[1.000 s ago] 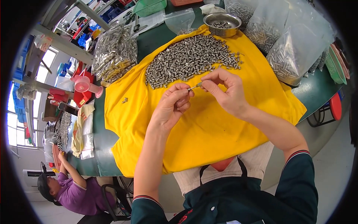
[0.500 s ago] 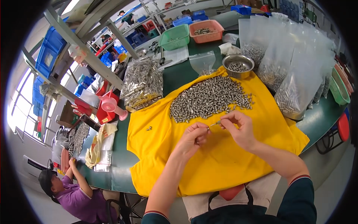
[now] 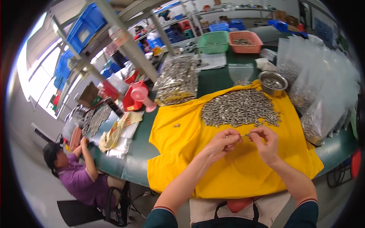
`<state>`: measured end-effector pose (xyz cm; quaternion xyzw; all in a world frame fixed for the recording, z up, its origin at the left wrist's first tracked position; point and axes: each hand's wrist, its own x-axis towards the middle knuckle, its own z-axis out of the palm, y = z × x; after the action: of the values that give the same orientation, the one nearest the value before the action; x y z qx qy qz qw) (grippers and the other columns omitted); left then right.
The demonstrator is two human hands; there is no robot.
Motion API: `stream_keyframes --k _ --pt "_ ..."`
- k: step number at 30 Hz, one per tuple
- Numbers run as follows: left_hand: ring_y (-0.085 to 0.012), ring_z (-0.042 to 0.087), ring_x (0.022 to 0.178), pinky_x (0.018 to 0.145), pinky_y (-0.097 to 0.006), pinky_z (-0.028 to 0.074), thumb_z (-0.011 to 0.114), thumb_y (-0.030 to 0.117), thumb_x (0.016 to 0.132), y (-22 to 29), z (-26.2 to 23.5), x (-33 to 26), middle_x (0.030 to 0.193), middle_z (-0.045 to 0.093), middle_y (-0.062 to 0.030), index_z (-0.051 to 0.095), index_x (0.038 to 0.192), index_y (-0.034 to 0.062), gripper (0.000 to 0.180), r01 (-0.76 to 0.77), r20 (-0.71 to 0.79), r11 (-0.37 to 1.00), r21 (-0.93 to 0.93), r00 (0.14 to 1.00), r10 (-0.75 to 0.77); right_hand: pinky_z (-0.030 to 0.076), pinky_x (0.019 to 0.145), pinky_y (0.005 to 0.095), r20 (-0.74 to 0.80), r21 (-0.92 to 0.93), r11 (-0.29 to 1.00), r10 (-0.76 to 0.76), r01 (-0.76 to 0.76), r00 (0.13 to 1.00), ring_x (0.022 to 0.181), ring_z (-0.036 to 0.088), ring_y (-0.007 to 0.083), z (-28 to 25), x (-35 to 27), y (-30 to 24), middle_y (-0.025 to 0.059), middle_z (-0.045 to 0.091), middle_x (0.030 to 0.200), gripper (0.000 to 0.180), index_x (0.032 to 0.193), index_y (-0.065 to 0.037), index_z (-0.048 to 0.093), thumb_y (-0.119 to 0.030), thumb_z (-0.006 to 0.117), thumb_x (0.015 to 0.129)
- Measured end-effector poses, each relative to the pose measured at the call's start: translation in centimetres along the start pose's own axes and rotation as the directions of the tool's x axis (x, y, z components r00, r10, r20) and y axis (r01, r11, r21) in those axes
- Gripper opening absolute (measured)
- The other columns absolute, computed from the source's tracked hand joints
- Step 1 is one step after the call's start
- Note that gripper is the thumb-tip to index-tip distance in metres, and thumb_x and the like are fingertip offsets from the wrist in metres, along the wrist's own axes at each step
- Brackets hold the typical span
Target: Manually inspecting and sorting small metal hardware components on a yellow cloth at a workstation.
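Over the yellow cloth [image 3: 182, 152], my two hands are close together below a pile of small silvery metal cylinders [image 3: 239, 108]. My right hand [image 3: 265, 143] pinches the greyish end of a thin metal pin tool [image 3: 245, 135]. The tool's narrow tip points at my left hand [image 3: 225, 143]. There, thumb and forefinger close on a small metal piece, mostly hidden by the fingers. A couple of loose metal pieces [image 3: 176, 125] lie apart on the cloth, left of the pile.
A steel bowl [image 3: 273, 83] of parts stands behind the pile. Clear bags [image 3: 323, 91] of parts crowd the right; another large bag [image 3: 176, 78] is at the back left. Green [image 3: 213, 42] and pink baskets [image 3: 245, 41] stand behind. A co-worker in purple [image 3: 80, 171] sits left.
The head view has swung left, so the table and hands appear farther right. My hands stay together with the pin tool between them; the fingers have shifted only slightly.
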<state>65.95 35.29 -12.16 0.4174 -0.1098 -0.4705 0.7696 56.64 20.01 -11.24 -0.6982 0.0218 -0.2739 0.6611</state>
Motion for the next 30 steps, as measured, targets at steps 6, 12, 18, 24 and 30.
stream_keyframes --k 6,12,18,24,30 --pt "-0.0029 0.038 0.049 0.042 -0.016 0.026 0.065 0.009 0.075 -0.5 -0.2 0.1 0.074 0.060 -0.0049 0.053 0.083 0.0088 0.014 -0.077 0.014 0.997 0.030 0.997 0.077 0.044 0.060 0.0202 0.041 -0.024 0.999 -0.043 0.044 0.998 0.064 0.055 0.0092 -0.1 -0.5 0.4 0.0039 0.057 0.071 0.004 0.083 0.001 0.054 0.001 0.053 0.080" --pt "-0.0030 0.045 0.054 0.044 -0.015 0.026 0.064 0.009 0.076 -0.8 0.1 -0.3 0.077 0.061 -0.0042 0.054 0.084 0.0096 0.013 -0.075 -0.003 0.996 0.056 0.997 0.075 0.044 0.063 0.0202 0.055 0.018 1.000 -0.005 0.004 0.998 0.068 0.055 0.0095 -0.2 -0.7 0.4 0.0035 0.056 0.075 0.005 0.085 0.001 0.054 0.001 0.052 0.081" --pt "-0.0057 0.041 0.053 0.046 -0.019 0.029 0.061 0.007 0.077 -0.3 0.6 -0.1 0.076 0.059 -0.0047 0.054 0.080 0.0078 0.008 -0.048 -0.119 0.984 0.169 0.991 0.069 0.046 0.060 0.0226 -0.035 -0.074 0.997 -0.027 0.025 0.999 0.064 0.057 0.0112 0.2 -1.1 0.8 0.0063 0.060 0.073 0.006 0.082 0.002 0.057 0.000 0.056 0.077" --pt "-0.0047 0.036 0.048 0.044 -0.017 0.026 0.056 0.002 0.078 0.5 -0.4 -1.2 0.076 0.058 -0.0093 0.050 0.079 0.0062 0.007 -0.079 -0.187 0.980 0.185 0.976 0.114 0.044 0.058 0.0228 0.018 -0.067 0.987 -0.142 0.143 0.990 0.065 0.056 0.0112 1.1 -0.3 0.5 0.0044 0.060 0.072 0.008 0.082 -0.002 0.059 -0.006 0.061 0.076" --pt "-0.0047 0.031 0.047 0.045 -0.017 0.026 0.059 0.006 0.079 -0.3 -0.3 0.7 0.073 0.055 -0.0037 0.053 0.080 0.0074 0.006 -0.066 -0.048 0.989 0.131 0.996 0.073 0.043 0.054 0.0227 -0.001 -0.002 0.993 -0.121 0.121 0.993 0.060 0.054 0.0105 -0.5 -0.2 1.0 0.0044 0.059 0.068 0.009 0.079 -0.001 0.056 -0.007 0.061 0.075"
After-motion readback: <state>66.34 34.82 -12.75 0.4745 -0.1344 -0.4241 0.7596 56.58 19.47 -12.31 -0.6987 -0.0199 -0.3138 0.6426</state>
